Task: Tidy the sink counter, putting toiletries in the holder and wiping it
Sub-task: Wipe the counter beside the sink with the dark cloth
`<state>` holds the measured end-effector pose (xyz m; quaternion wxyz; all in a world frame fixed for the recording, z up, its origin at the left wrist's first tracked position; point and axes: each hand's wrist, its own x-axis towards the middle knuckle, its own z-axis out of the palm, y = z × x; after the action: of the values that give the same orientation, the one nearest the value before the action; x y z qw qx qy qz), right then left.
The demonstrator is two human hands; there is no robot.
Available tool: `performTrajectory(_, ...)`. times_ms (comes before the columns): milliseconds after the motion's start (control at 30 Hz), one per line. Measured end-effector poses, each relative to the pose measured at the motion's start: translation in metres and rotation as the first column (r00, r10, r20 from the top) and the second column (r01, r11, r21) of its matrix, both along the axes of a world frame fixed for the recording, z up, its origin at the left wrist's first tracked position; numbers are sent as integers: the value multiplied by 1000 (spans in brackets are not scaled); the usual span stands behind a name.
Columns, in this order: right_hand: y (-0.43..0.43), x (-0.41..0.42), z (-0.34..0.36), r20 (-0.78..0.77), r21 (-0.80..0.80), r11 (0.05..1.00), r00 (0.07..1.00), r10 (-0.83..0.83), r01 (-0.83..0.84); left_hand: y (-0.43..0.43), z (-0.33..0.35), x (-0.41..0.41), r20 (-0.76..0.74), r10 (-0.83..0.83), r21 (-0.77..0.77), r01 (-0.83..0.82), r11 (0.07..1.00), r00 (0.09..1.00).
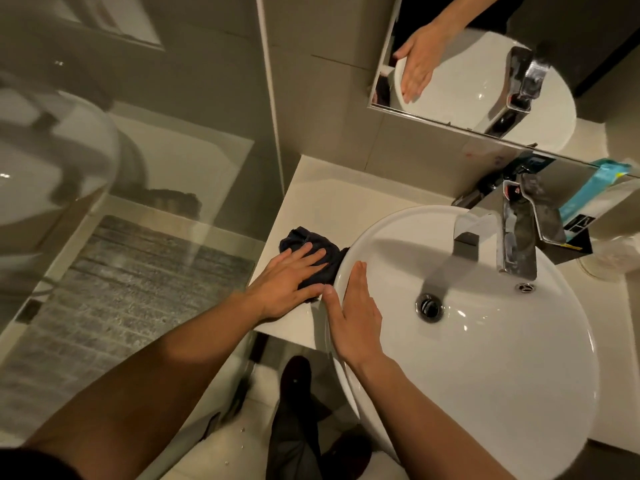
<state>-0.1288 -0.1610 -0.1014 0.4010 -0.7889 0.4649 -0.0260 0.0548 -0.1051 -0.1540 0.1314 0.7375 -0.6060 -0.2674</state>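
While wiping step runs, right hand (pixel 358 315) lies flat, fingers released, on near-left rim of basin (pixel 519 393), bracing. Left hand (pixel 291 280) presses dark cloth (pixel 304 239) onto counter (pixel 329 202) just beside basin, fingers spread, not clenched. Toiletries (pixel 585 192) stand behind tap (pixel 519 230), far right. Next, judged: sweep cloth toward back wall.

Dim warm light, glare on basin (pixel 485 358), edges bent, glass perhaps blurred
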Motion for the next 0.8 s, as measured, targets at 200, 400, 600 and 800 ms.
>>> performTrajectory(200, 1, -7, 2, 22, 41, 999, 1000, 21, -22, 45, 2, -33, -1, 45, 4, -45, 999, 999)
performTrajectory(400, 1, -8, 0, 36, 63, 997, 999, 33, -35, 92, 4, -69, 6, 92, 29, -92, 995, 996)
performTrajectory(600, 6, -9, -2, 66, 75, 997, 998, 14, -19, 132, 29, -92, 36, 37, 107, -40, 993, 999)
performTrajectory(800, 10, -9, 0, 115, 149, 989, 993, -24, 7, 161, 73, -87, -595, 635, 361, -543, 758, 492)
